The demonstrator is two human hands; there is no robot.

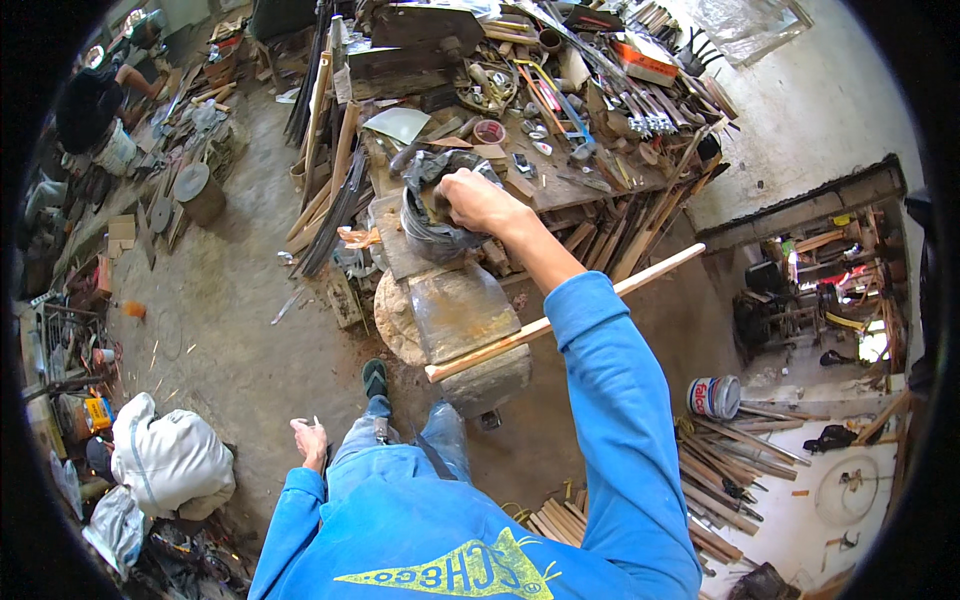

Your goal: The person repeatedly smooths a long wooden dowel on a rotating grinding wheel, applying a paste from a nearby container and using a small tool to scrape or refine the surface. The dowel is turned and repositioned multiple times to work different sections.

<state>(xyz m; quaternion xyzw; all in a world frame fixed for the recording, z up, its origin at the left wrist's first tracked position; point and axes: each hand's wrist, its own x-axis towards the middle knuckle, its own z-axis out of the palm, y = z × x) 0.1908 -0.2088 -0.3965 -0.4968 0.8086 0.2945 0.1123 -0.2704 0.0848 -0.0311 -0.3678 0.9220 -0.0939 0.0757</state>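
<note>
My right hand is at the mouth of a crumpled black plastic bag, its fingers curled down into it. What they hold, if anything, is hidden. The bag sits on a worn board at the near edge of a cluttered workbench. Below my right forearm, a long pale wooden stick lies slantwise across a worn, rust-stained plate. A rough, round, pale block shows beside the plate. My left hand hangs low at my left side, fingers apart, away from the bench.
Tools, rods and a hacksaw crowd the bench. Wood strips lean at its left. A white sack stands on the floor at left. At right are a paint can and piled sticks. Another person is at far left.
</note>
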